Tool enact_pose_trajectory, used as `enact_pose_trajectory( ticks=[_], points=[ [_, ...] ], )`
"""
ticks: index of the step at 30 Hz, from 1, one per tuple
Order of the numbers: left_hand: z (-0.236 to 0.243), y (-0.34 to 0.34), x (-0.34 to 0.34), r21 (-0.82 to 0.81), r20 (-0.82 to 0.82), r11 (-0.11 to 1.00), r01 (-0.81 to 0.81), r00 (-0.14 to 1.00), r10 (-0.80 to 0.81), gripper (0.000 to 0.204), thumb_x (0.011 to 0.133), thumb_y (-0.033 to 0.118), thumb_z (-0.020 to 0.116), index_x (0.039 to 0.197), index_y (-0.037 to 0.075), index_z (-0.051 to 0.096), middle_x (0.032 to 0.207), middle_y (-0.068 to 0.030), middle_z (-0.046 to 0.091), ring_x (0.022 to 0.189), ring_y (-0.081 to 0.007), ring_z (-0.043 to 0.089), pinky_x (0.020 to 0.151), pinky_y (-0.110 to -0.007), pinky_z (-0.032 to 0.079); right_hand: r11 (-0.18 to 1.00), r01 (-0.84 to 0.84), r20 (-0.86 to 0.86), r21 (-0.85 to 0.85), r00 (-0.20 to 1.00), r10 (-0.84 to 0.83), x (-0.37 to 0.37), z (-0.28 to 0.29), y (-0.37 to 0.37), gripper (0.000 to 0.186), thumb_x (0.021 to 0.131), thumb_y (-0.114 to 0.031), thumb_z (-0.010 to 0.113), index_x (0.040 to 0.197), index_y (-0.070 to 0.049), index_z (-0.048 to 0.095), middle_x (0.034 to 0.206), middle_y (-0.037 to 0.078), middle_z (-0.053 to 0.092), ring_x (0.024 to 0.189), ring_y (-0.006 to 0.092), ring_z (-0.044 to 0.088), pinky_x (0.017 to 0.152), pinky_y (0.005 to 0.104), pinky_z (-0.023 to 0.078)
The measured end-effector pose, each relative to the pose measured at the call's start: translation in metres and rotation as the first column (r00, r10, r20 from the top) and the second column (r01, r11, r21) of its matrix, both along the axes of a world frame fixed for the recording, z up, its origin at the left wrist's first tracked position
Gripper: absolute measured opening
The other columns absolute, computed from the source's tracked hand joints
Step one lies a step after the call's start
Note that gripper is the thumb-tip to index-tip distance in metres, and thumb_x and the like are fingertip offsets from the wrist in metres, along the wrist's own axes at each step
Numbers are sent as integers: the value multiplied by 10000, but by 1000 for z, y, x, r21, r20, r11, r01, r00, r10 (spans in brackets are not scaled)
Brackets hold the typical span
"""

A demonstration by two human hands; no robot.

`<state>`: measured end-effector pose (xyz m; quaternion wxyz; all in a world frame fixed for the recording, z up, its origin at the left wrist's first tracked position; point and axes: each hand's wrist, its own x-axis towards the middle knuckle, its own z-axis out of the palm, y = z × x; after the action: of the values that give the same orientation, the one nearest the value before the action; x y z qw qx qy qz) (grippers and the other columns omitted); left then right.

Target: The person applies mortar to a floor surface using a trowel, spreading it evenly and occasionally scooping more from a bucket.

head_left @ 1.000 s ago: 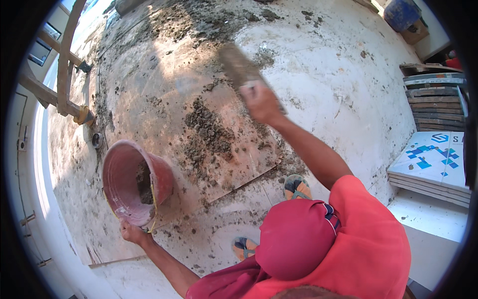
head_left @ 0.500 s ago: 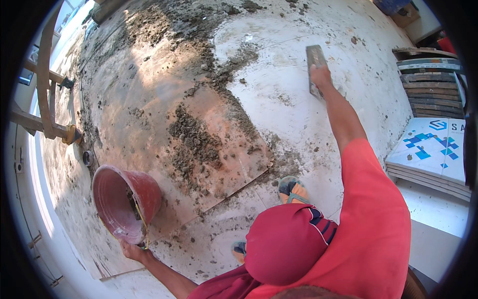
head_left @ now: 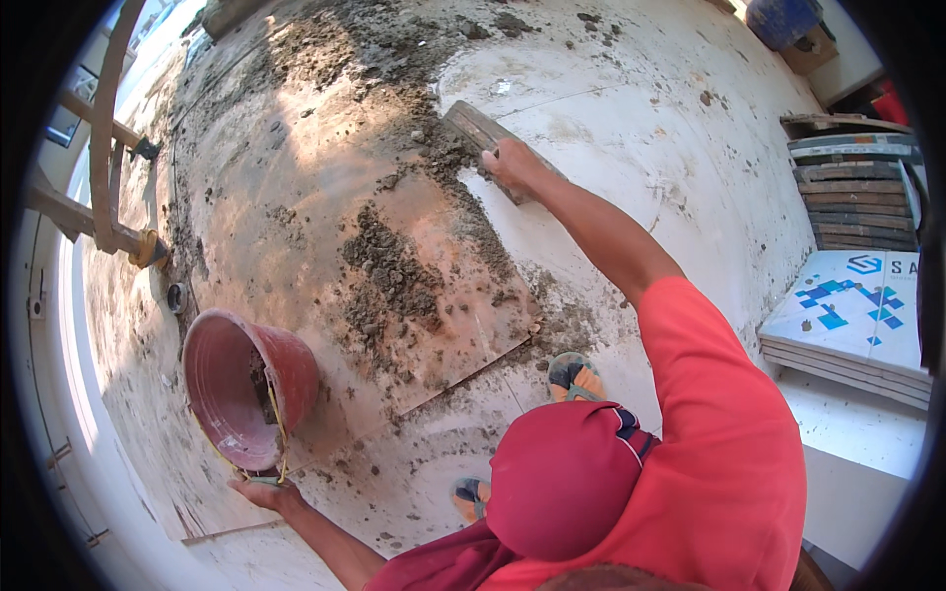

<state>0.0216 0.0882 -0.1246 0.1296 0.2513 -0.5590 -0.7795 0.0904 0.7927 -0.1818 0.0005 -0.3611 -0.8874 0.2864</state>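
Right hand (head_left: pixel 509 161) had swung back left from the far-right reach of 0.5 s earlier, dragging the trowel (head_left: pixel 490 141) to the edge of the mortar smear; the view had shifted with it. Fingers were clenched around the trowel, its flat blade lying on the pale floor (head_left: pixel 641 108) and sticking out beyond the knuckles. Grey mortar (head_left: pixel 394 271) lay in a loose heap on the tile (head_left: pixel 325 227), below and left of that hand, with a thinner trail of it running up to the blade. Left hand (head_left: pixel 258 490) stayed low, gripping the near rim of the red bucket (head_left: pixel 246 384), which lay tipped on its side, mouth toward the person, some mortar inside. Bucket sat at the tile's near-left corner, well apart from the right hand. 2 sandalled feet (head_left: pixel 574 376) stood between the hands, just beside the tile's near edge. Stacked tiles (head_left: pixel 857 192) and flat printed boxes (head_left: pixel 847 315) sat far right of the right arm. Wooden ladder (head_left: pixel 103 167) stood far left, beyond the bucket.
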Motion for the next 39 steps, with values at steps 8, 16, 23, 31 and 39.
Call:
enact_pose_trajectory(
  ticks=[8,16,23,31,39],
  points=[
    [-107,27,70,-142,323,989,-43,942,87,482,1038,452,400,965,51,657,728,-42,586,594,-260,523,562,-376,441,989,17,8,-146,1000,-15,5,7,-22,500,1005,-388,591,1029,110,629,1010,341,690,978,434,696,850,498,557],
    [-91,132,129,-950,230,33,309,772,-592,416,973,229,630,1310,-9,580,1298,-233,568,1228,-386,541,1066,-483,415,882,-365,74,299,930,360,21,6,-120,361,1064,-330,514,1130,21,464,763,213,709,662,410,717,631,519,594],
    [-72,168,130,-835,533,-289,468,557,-636,937,933,464,695,1599,-16,241,1653,-276,190,1543,-448,161,1246,-542,135,919,-116,12,376,993,120,-67,17,-49,409,1063,-383,501,1177,11,502,882,238,728,854,405,737,725,531,587],
    [-78,199,114,-752,655,-401,524,524,-544,993,957,572,599,1610,-43,174,1692,-253,115,1570,-418,95,1249,-566,14,822,-412,101,393,908,407,-83,-4,-87,415,1083,-397,456,1145,12,493,880,203,729,862,389,735,728,506,587],
    [-85,228,91,-750,659,-427,505,521,-543,1012,977,632,516,1632,-12,91,1716,-195,61,1585,-392,38,1241,-609,9,565,-772,212,291,628,749,-8,15,-168,412,1103,-391,412,1080,10,502,616,42,544,466,153,533,403,323,478]
  ],
)
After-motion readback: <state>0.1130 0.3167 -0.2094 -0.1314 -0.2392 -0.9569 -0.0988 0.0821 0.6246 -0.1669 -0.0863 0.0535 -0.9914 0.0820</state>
